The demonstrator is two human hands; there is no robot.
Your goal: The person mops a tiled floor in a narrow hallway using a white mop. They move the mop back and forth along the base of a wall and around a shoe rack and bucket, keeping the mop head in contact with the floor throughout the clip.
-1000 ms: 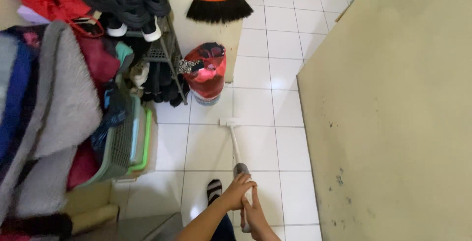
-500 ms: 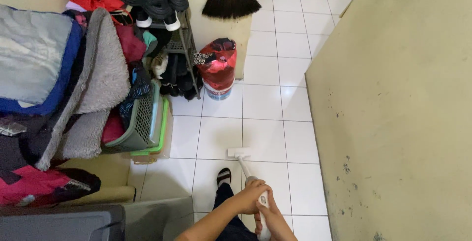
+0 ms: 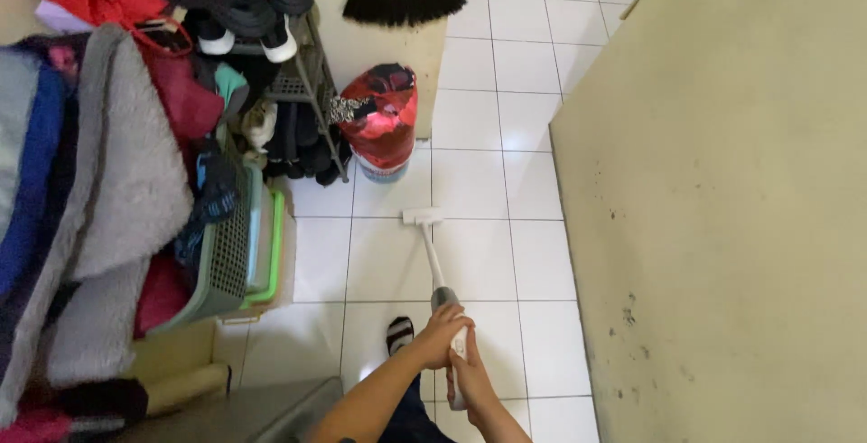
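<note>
Gripping stick vacuum (image 3: 436, 273) — both hands, open tiles (image 3: 470, 190) beside wall (image 3: 722, 208).

Under me is a white tiled floor (image 3: 479, 181) with dark grout lines. The vacuum head (image 3: 423, 216) lies flat on it, just short of a red bag (image 3: 379, 127) that stands against the wall. My slippered foot (image 3: 398, 335) rests on a tile near me. To my left, stacked baskets (image 3: 237, 258) sit on the floor beside a shoe rack (image 3: 307, 91).
</note>
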